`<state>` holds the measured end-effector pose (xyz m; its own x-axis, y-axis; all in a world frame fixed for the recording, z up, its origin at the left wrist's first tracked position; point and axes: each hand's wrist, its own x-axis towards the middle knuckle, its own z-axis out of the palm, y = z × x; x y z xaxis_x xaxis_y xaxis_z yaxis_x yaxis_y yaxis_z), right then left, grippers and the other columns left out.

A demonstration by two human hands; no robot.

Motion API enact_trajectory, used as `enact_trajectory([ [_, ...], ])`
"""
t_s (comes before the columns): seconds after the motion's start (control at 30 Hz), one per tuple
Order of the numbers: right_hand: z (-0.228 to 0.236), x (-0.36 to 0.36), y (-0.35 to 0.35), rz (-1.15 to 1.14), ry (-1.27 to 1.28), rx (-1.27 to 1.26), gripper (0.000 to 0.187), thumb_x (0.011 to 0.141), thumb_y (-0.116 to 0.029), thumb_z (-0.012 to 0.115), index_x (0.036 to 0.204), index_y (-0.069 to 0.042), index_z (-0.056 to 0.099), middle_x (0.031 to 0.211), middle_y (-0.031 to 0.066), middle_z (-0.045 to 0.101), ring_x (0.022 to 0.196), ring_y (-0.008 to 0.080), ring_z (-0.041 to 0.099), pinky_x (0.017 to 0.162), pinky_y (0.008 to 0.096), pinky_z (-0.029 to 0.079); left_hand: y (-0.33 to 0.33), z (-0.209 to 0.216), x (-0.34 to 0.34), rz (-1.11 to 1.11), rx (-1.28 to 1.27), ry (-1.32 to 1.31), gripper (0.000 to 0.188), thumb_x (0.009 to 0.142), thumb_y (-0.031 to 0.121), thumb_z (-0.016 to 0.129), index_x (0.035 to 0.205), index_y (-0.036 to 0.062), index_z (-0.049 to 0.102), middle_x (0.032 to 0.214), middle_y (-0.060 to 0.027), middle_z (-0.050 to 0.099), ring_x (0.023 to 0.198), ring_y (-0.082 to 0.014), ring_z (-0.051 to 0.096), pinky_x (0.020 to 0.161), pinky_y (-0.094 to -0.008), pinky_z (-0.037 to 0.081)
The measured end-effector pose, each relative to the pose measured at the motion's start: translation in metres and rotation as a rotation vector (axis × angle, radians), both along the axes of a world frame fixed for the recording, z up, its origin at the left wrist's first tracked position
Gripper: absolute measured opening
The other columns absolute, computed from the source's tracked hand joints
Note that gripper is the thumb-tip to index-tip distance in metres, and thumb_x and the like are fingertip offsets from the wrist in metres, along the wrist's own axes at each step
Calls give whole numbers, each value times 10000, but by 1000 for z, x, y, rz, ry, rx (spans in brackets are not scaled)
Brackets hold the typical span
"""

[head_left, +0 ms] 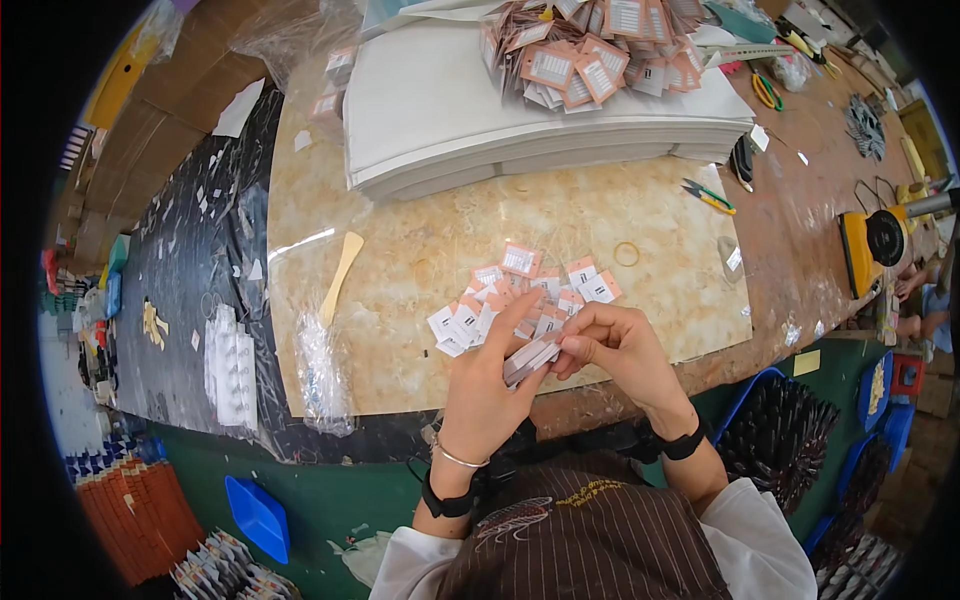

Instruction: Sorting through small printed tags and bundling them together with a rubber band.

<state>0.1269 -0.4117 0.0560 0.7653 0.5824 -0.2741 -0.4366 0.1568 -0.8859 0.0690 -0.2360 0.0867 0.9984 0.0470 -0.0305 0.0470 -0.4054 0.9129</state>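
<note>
In my left hand (490,375) is a small stack of tags (532,358), held edge-up between thumb and fingers. My right hand (612,345) meets it at the stack's right end, its thumb and forefinger pinched together there; whether a single tag is between them is too small to make out. Just beyond both hands, a loose pile of pink-and-white tags (520,260) lies spread on the marbled tan board (400,340). A thin rubber band (627,254) rests to the right of that pile.
A thick stack of white sheets (430,110) stands at the back, topped by a big heap of tags (600,60). Yellow-handled snips (712,197) lie right, a wooden spatula-like stick (343,275) left. A yellow-and-black tool (870,245) sits far right; a blue scoop (257,518) is low left.
</note>
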Motion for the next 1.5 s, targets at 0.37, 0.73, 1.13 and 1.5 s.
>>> enact_trajectory([
  [0.37,-21,31,-24,-426,88,-142,170,900,-146,637,950,16,651,767,65,676,669,120,639,663,242,527,1,-34,4,-28,-99,55,582,689,-52,743,1234,37,559,1093,-100,657,931,-149,656,729,-266,529],
  [0.73,-32,43,-50,-688,-16,-197,191,883,-101,643,1021,31,643,778,76,665,673,128,634,650,245,530,-2,-56,8,279,155,250,329,745,-7,745,1042,-6,603,845,-64,673,773,-142,666,553,-241,533],
  [1.13,3,-7,-6,-279,45,-56,106,903,-53,614,942,46,612,780,99,675,693,134,654,652,255,547,14,-31,2,306,-856,278,328,872,7,601,1182,-60,517,1070,-175,634,962,-263,657,789,-379,587],
  [1.5,21,-25,17,-101,32,-81,100,902,-33,614,911,65,593,796,110,673,723,136,669,665,254,569,2,-19,-2,394,-710,79,333,785,-86,656,1109,-68,578,1091,-155,622,928,-226,655,711,-336,610],
])
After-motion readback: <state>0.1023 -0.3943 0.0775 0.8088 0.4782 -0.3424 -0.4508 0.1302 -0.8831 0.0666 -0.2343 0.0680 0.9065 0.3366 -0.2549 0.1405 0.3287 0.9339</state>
